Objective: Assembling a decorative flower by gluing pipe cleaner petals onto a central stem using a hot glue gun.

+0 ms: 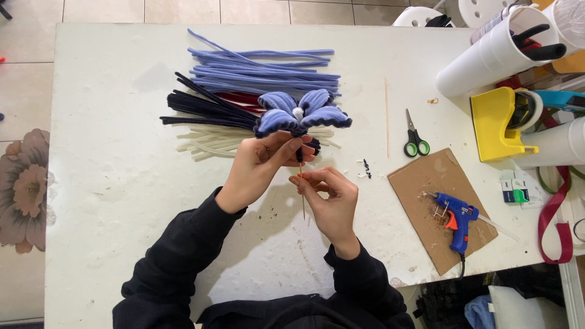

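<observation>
**Pipe-cleaner flower held on a thin stick, both hands pinching**

The left hand (259,167) holds a blue-and-lilac pipe-cleaner flower (300,114) just under its head, fingers closed in a pinch around the dark wrapped neck. The flower sits above the table (109,152) near its middle, at 12 o'clock from the hands, its petals spread over the piles of pipe cleaners (244,97) behind it. The right hand (329,198) is at 5 o'clock from the left, its thumb and forefinger closed on the thin wooden stick (303,204) that runs down from the flower.

The flower looks light and soft; its fuzzy petals would likely bend or flatten under pressure, so the neck below the head seems the safe place to hold. The stick looks stiff but slender, and could probably snap if bent.

Both wrists angle inward, forearms in black sleeves coming from 6 o'clock, fingertips meeting along the stem.

At 3 o'clock lie green-handled scissors (415,141) and a blue glue gun (456,220) on a piece of cardboard (420,176).
</observation>
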